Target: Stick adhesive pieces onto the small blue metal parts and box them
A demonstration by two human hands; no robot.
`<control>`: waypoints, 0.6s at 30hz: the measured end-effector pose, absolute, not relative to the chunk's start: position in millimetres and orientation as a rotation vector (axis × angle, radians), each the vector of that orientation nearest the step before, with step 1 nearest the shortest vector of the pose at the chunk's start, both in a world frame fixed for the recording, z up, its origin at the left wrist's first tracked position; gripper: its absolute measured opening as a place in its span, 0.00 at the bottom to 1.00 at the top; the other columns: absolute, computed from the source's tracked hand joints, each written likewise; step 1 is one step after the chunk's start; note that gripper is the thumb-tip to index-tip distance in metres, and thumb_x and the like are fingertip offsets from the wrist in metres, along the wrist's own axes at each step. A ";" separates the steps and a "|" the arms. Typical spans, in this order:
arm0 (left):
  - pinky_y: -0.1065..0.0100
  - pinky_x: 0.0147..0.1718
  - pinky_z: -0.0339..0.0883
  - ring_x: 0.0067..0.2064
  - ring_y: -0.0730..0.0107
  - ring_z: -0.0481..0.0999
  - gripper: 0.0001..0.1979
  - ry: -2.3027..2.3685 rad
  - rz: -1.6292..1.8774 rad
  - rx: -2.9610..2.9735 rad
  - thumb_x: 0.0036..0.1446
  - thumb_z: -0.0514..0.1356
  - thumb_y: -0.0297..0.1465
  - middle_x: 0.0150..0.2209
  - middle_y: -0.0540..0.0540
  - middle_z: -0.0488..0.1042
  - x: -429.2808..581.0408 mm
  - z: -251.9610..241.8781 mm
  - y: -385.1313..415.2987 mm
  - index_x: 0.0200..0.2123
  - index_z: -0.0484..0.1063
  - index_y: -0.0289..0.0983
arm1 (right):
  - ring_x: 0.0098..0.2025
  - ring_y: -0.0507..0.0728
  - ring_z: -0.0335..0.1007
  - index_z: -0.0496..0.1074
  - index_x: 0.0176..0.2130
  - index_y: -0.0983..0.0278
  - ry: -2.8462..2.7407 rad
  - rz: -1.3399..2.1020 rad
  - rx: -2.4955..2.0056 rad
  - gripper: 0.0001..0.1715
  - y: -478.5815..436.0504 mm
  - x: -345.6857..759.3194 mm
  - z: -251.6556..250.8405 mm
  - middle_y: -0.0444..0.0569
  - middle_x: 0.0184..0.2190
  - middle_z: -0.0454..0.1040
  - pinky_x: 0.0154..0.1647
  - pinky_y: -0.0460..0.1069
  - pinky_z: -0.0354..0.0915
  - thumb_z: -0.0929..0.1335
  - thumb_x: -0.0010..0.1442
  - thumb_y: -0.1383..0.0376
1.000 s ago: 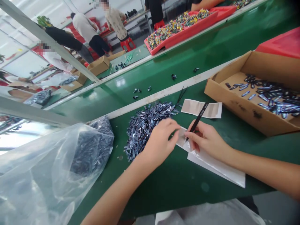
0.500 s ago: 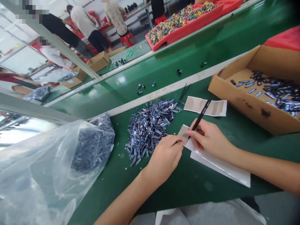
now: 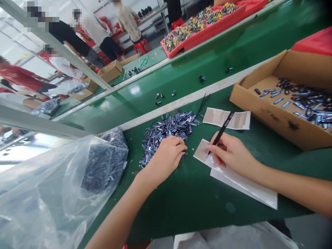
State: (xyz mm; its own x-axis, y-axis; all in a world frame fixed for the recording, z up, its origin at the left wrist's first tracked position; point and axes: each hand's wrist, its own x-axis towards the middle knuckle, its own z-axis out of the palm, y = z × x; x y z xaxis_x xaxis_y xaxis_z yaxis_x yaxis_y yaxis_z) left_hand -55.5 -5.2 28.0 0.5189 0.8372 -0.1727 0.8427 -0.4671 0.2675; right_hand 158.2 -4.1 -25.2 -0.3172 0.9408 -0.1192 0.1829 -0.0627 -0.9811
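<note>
My left hand [image 3: 166, 157] rests over the right side of a pile of small, shiny dark-blue parts [image 3: 178, 124]. Its fingers are curled closed, and a bit of something dark shows by the fingertips, too little to name. In my right hand [image 3: 229, 150], closed as with a pen, is a pair of black tweezers [image 3: 223, 129]. The tips point down onto a sheet [image 3: 202, 149] with a beige-grey end and white backing. A second beige strip [image 3: 215, 117] lies just beyond, partly behind the tweezers. Another pair of dark tweezers [image 3: 202, 105] lies at the pile's far edge.
At right stands a cardboard box [image 3: 269, 119] holding dark parts. A clear plastic bag [image 3: 52, 186] of similar parts lies left. Beyond the pale rail [image 3: 176, 102], several small parts sit on a green belt [image 3: 124, 107]. A red tray [image 3: 192, 45] of colourful pieces and several people are farther back.
My left hand has moved left from the sheet's edge to the pile. My right hand stays over the sheet with the tweezers. The view has shifted slightly.
</note>
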 end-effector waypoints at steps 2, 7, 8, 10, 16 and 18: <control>0.57 0.48 0.62 0.47 0.62 0.68 0.11 1.373 -0.042 2.473 0.62 0.51 0.25 0.45 0.43 0.72 -56.4 28.0 -6.6 0.40 0.73 0.36 | 0.14 0.50 0.61 0.62 0.31 0.61 -1.547 1.441 -1.223 0.06 -4.4 158.4 -24.9 0.36 0.13 0.65 0.16 0.46 0.57 0.65 0.61 0.65; 0.59 0.46 0.61 0.46 0.62 0.67 0.11 1.366 -0.124 2.566 0.63 0.50 0.26 0.44 0.43 0.71 -56.1 29.0 -8.2 0.38 0.72 0.35 | 0.14 0.50 0.61 0.62 0.31 0.61 -1.547 1.437 -1.229 0.06 -5.1 158.1 -25.3 0.36 0.13 0.64 0.16 0.46 0.57 0.65 0.60 0.66; 0.59 0.46 0.60 0.46 0.62 0.67 0.11 1.348 -0.147 2.593 0.63 0.50 0.27 0.43 0.43 0.71 -55.7 29.7 -7.5 0.37 0.72 0.35 | 0.14 0.50 0.61 0.62 0.31 0.61 -1.548 1.436 -1.227 0.06 -5.0 158.1 -25.5 0.36 0.13 0.64 0.16 0.46 0.56 0.65 0.61 0.66; 0.60 0.45 0.60 0.46 0.62 0.67 0.10 1.299 -0.192 2.631 0.63 0.50 0.28 0.42 0.43 0.71 -54.7 31.3 -4.9 0.35 0.71 0.34 | 0.14 0.49 0.60 0.62 0.31 0.61 -1.548 1.440 -1.220 0.06 -4.8 158.1 -25.8 0.36 0.13 0.65 0.16 0.46 0.56 0.65 0.61 0.65; 0.63 0.44 0.62 0.41 0.66 0.69 0.10 1.266 -0.110 2.486 0.63 0.51 0.29 0.38 0.45 0.72 -53.1 30.6 4.7 0.35 0.70 0.33 | 0.14 0.48 0.60 0.62 0.31 0.61 -1.524 1.461 -1.213 0.07 -4.5 158.4 -26.3 0.36 0.14 0.64 0.16 0.45 0.55 0.65 0.61 0.63; 0.64 0.46 0.63 0.43 0.67 0.70 0.09 1.282 -0.008 2.425 0.63 0.51 0.28 0.40 0.45 0.72 -53.6 27.3 5.0 0.37 0.70 0.34 | 0.14 0.48 0.60 0.62 0.31 0.61 -1.515 1.469 -1.202 0.07 -4.5 158.3 -26.3 0.36 0.15 0.65 0.16 0.45 0.55 0.65 0.61 0.63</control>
